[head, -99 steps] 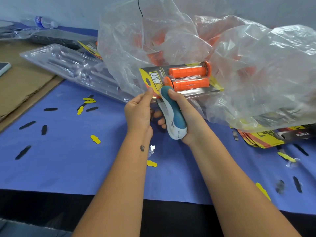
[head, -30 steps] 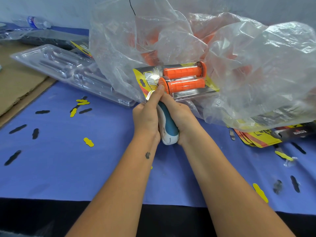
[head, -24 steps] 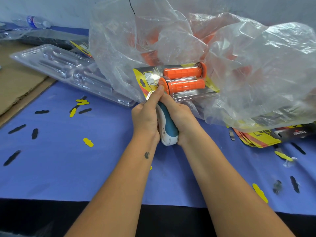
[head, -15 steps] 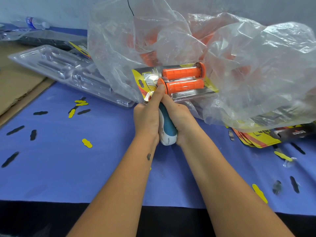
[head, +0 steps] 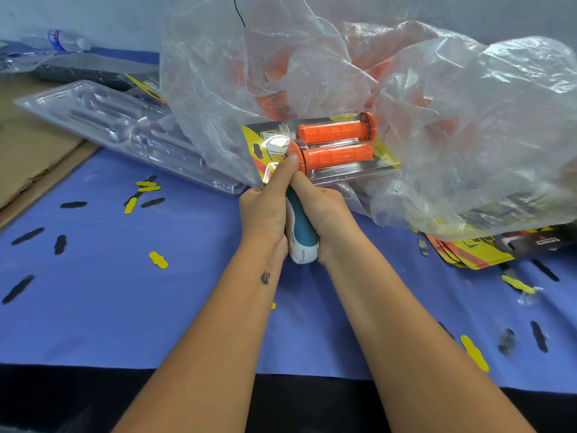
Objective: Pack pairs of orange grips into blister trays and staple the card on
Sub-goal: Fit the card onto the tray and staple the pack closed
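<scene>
Here, from my remote seat, I see both hands clenched around the teal-and-white stapler [head: 301, 228], left hand [head: 265, 210] on its left flank and right hand [head: 327, 210] on its right, the fingers of both curled round the body. The stapler's long axis runs away from me, slightly leaning left, its rounded white tail toward me and its metal nose [head: 271, 170] at the near left corner of the blister pack [head: 318, 151]. My left thumb [head: 285, 170] lies stretched along the top of the stapler, its tip touching the flange end of the nearer orange grip [head: 335, 157]. The pack is held up off the worktop [head: 125, 307], tilted, its long axis running left to right, with the yellow card [head: 254, 145] header at the left. Inside it the two grips lie parallel, side by side: the nearer one has its flange at the left, the farther orange grip [head: 337, 131] has its flange at the right. Behind and to the right billows a big clear plastic bag [head: 452, 120] with more orange shapes showing through. Empty blister trays [head: 125, 126] lie at the left, printed cards [head: 468, 251] are stacked at the right, and small yellow and black punch-outs [head: 158, 260] are scattered over the blue cover.
</scene>
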A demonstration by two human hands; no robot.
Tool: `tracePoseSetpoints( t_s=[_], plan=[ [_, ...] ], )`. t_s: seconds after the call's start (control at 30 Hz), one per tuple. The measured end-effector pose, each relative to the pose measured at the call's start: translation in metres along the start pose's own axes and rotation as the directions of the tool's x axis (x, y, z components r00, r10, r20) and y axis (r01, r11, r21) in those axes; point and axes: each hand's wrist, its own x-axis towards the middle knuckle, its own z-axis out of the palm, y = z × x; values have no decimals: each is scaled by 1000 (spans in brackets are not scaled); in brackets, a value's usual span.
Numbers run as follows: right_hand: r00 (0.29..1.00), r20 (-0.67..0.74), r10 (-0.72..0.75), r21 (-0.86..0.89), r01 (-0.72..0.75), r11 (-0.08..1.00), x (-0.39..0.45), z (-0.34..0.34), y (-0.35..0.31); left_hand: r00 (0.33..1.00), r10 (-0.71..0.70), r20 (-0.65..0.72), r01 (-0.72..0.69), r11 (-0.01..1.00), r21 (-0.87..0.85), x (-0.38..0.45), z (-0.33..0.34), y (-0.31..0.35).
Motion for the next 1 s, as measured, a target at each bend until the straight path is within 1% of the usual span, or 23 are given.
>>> tracePoseSetpoints(
  t_s=[0.2,0.43,0.5,0.6,0.67,0.73,0.87,0.93,1.0],
  plan=[
    [1000,-18,-1,-9,1,1000,-3,0,-1,999,28,-38,-28,999,17,-1,2,-2],
    [1000,10,0,32,-1,999,-4,-1,1,999,32,5,-33,993,115,-6,-1,1],
    [1000,29,-1,42,0,999,-4,-1,0,1000,-4,6,4,994,109,-8,-1,4],
    [999,46,-3,12,2,1000,-4,-2,-1,997,-78,-26,78,996,30,-9,-1,7],
    [998,61,-18,-5,19,1000,-4,-2,0,994,-85,-72,90,994,58,-9,-2,7],
    [992,119,-35,-27,39,999,-3,-6,-1,992,-93,-82,99,992,84,-8,-4,7],
    [933,355,-53,-185,126,975,-6,-29,-11,995,-97,5,96,994,61,-4,-8,11],
    [899,438,-11,-257,137,957,-8,-44,-17,996,-79,34,79,997,3,-1,-8,12],
    [856,513,61,-337,136,932,-11,-56,-22,996,-72,49,76,993,-92,0,-8,14]
  ],
)
